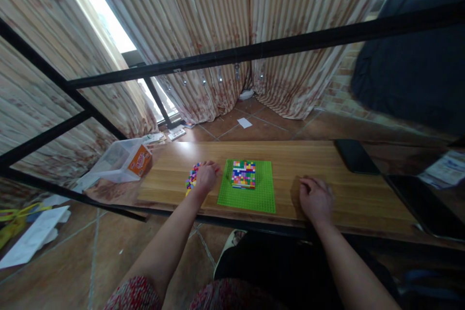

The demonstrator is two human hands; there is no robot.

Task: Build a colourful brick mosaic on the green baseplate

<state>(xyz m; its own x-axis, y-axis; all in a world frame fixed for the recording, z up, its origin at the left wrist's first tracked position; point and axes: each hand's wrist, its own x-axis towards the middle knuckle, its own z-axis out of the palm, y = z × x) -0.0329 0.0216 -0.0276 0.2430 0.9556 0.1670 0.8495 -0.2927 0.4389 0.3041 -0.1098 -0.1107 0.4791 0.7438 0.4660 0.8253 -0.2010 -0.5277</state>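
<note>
A green baseplate (264, 198) lies on the wooden table, bearing a block of many-coloured toy bricks (243, 175) stacked near its far edge. To the left of the plate is a heap of small loose bricks (191, 178). My left hand (206, 178) is over the right side of this heap and partly covers it. Its fingers are curled together towards the plate; whatever they may hold is too small to make out. Right of the plate, my right hand (317, 199) rests on the tabletop, fingers curled in, with nothing visible in them.
A clear plastic box (121, 157) with an orange label stands at the table's left end. A dark phone-like case (356, 156) lies at the back right, and a black flat device (426, 206) at the right end. A black metal bar (218, 59) crosses beyond the table.
</note>
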